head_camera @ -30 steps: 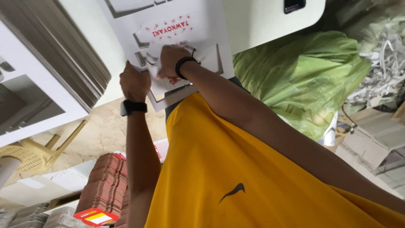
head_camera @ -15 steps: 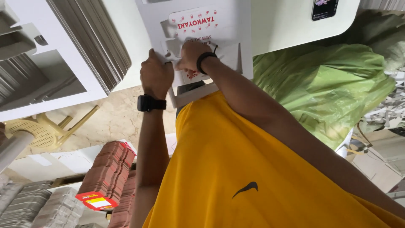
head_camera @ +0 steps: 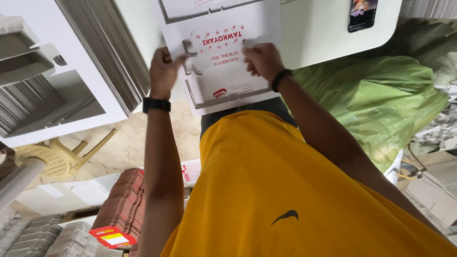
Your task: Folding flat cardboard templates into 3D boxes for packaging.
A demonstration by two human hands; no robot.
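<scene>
The flat cardboard sheet [head_camera: 223, 62] lies on the white table [head_camera: 314, 33]. The left hand [head_camera: 164, 71] pinches 1 edge tab; the right hand [head_camera: 261, 59] seems to grip another. Fold along the scored lines, both sides evenly.

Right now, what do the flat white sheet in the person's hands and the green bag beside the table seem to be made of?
The flat white sheet looks like thin die-cut cardboard with a matte printed face: it has cut slots and tabs and stays stiff between the left hand and right hand. The green bag seems to be thin plastic film: it is crinkled, slightly glossy and translucent.
</scene>
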